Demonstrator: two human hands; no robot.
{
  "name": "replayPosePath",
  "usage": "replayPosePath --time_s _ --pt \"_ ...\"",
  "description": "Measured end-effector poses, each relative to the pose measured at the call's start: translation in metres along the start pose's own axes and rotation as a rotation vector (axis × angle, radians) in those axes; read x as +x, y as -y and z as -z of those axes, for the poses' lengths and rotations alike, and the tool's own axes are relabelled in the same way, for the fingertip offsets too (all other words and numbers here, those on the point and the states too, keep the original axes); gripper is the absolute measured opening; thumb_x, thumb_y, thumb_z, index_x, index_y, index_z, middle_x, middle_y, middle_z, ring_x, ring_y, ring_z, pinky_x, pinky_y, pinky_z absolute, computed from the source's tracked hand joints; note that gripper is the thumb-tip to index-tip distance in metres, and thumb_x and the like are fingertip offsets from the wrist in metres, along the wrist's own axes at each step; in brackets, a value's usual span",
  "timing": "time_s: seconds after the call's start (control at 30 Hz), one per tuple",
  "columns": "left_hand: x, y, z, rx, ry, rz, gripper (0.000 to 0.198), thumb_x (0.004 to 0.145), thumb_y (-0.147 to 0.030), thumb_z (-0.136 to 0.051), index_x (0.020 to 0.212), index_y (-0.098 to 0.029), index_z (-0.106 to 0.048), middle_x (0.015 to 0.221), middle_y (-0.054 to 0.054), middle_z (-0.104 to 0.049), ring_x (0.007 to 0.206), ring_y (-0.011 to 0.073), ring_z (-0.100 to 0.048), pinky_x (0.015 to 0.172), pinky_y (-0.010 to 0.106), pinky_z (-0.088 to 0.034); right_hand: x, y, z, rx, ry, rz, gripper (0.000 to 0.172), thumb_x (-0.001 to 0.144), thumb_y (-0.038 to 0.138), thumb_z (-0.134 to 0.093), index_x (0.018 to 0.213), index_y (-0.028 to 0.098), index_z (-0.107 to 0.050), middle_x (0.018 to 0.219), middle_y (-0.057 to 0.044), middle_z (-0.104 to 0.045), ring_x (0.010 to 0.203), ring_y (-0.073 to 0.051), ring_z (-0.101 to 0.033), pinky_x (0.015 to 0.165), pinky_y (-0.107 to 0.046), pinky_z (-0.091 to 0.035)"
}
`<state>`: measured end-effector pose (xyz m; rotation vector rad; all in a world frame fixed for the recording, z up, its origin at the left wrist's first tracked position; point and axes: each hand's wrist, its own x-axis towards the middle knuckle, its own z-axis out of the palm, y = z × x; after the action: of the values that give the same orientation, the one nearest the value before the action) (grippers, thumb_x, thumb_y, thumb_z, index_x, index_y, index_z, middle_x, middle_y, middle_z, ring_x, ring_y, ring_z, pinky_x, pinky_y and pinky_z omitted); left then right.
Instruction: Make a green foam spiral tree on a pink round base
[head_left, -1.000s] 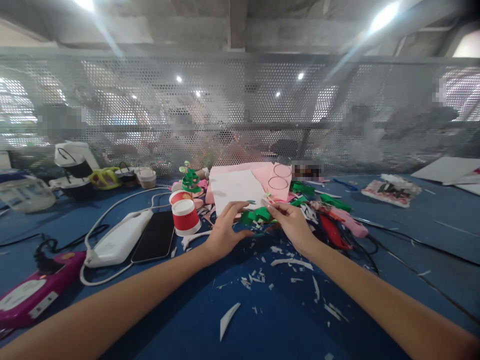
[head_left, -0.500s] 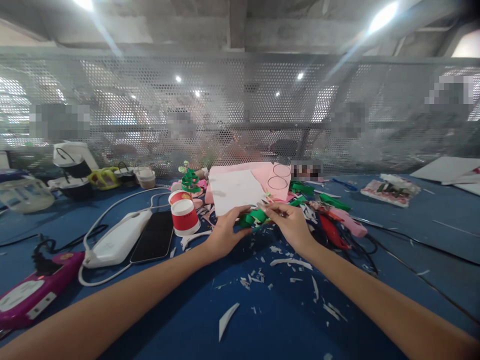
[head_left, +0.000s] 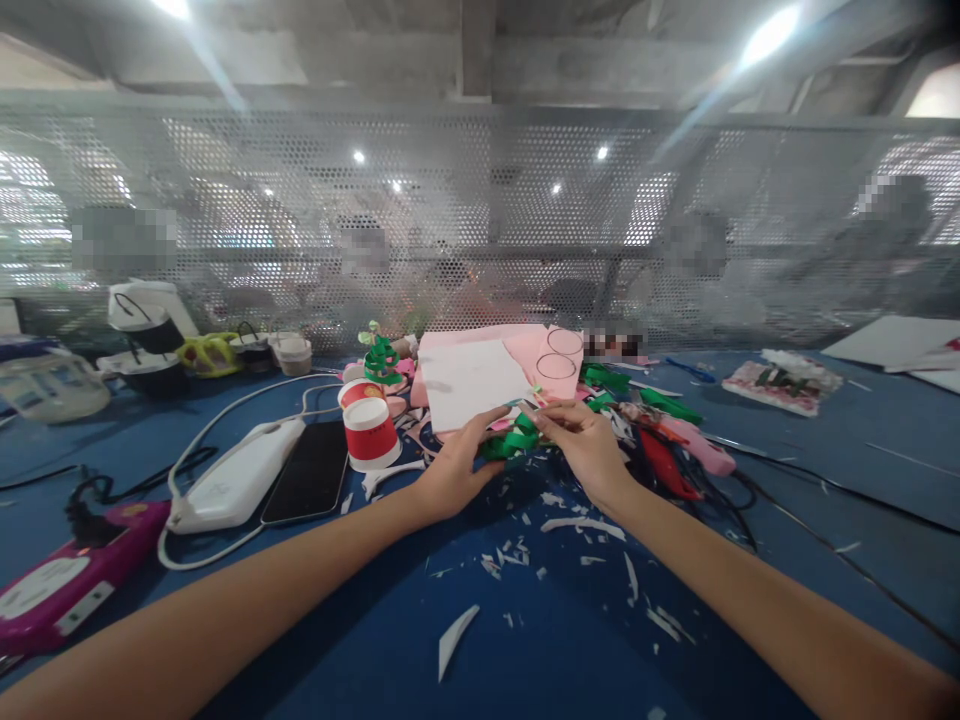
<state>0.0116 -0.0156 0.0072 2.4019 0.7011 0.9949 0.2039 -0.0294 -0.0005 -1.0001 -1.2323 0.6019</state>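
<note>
A curled green paper strip (head_left: 516, 440) is between my two hands, over the blue table. My left hand (head_left: 454, 468) is closed on the strip's left side, thumb below and fingers above. The fingertips of my right hand (head_left: 589, 445) pinch the strip's upper right end; a small pale bit shows at the fingertips, too small to name. Just behind my hands lies a white paper sheet (head_left: 472, 378) on pink paper (head_left: 556, 350) with drawn circles. A green spiral paper tree (head_left: 381, 360) stands behind the red and white paper cups (head_left: 372, 440).
White paper scraps (head_left: 583, 526) are scattered in front. At left lie a black phone (head_left: 309, 474), a white power bank (head_left: 238, 478) with a cable, and a purple power strip (head_left: 82, 575). Pink-handled scissors (head_left: 709, 452) and green scraps lie right. A perforated screen (head_left: 480, 220) stands behind.
The green strip has shifted slightly and its coils look looser. My right fingertips have moved a little, and my left fingers are slightly more raised.
</note>
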Motion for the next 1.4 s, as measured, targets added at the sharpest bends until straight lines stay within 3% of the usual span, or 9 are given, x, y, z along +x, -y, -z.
replayPosePath --time_s 0.17,0.3,0.53,0.87,1.13,1.27,1.4 --pt "0.001 0.0 0.0 0.022 -0.011 0.012 0.065 0.078 -0.01 -0.054 0.138 -0.02 -0.031 0.136 0.013 -0.047 0.127 0.0268 -0.044 0.107 0.046 -0.034 0.002 0.0 -0.001 0.11 -0.076 -0.053 0.028 0.056 0.044 -0.079 0.067 0.018 -0.072 0.085 -0.005 -0.066 0.064 -0.016 -0.061 0.065 -0.033 -0.054" --pt "0.001 0.003 -0.001 0.024 -0.023 -0.017 0.066 0.078 -0.008 -0.051 0.139 -0.02 -0.028 0.142 0.014 -0.04 0.131 0.028 -0.038 0.109 0.048 -0.031 0.001 0.0 -0.004 0.252 -0.074 -0.182 0.028 0.056 0.042 -0.079 0.069 0.018 -0.072 0.064 -0.002 -0.068 0.062 -0.018 -0.064 0.07 -0.035 -0.054" --pt "0.001 0.007 -0.003 0.014 -0.005 -0.059 0.066 0.08 -0.008 -0.046 0.141 -0.02 -0.022 0.146 0.014 -0.032 0.134 0.0259 -0.034 0.111 0.047 -0.029 -0.001 0.002 -0.009 0.425 -0.063 -0.263 0.03 0.05 0.04 -0.083 0.062 0.017 -0.069 0.06 -0.001 -0.067 0.062 -0.018 -0.065 0.075 -0.037 -0.054" --pt "0.001 0.006 0.0 -0.046 -0.018 -0.053 0.053 0.084 -0.013 -0.046 0.136 -0.02 -0.034 0.138 0.013 -0.045 0.128 0.0241 -0.042 0.107 0.044 -0.035 -0.006 0.006 -0.012 0.432 0.03 -0.301 0.028 0.048 0.038 -0.084 0.061 0.017 -0.069 0.06 -0.001 -0.068 0.06 -0.017 -0.065 0.084 -0.038 -0.053" --pt "0.004 0.013 -0.003 -0.227 -0.058 0.008 0.042 0.088 -0.021 -0.045 0.129 -0.02 -0.04 0.134 0.011 -0.049 0.124 0.021 -0.047 0.105 0.041 -0.039 -0.006 0.003 -0.011 0.405 0.037 -0.286 0.028 0.048 0.039 -0.083 0.061 0.019 -0.069 0.062 -0.002 -0.068 0.064 -0.019 -0.065 0.08 -0.041 -0.054" --pt "0.004 0.01 -0.002 -0.288 0.001 0.034 0.05 0.082 -0.024 -0.056 0.129 -0.019 -0.04 0.135 0.013 -0.048 0.123 0.0232 -0.048 0.102 0.042 -0.042 -0.007 0.005 -0.011 0.391 0.05 -0.3 0.028 0.048 0.04 -0.083 0.062 0.019 -0.07 0.063 -0.002 -0.068 0.063 -0.018 -0.063 0.078 -0.039 -0.053" --pt "0.003 0.009 -0.001 -0.149 -0.011 0.017 0.065 0.071 -0.02 -0.068 0.13 -0.021 -0.04 0.134 0.013 -0.048 0.124 0.026 -0.046 0.101 0.044 -0.042 -0.008 0.006 -0.011 0.299 0.041 -0.294 0.03 0.048 0.043 -0.082 0.063 0.019 -0.071 0.063 -0.001 -0.067 0.061 -0.015 -0.06 0.074 -0.035 -0.051"
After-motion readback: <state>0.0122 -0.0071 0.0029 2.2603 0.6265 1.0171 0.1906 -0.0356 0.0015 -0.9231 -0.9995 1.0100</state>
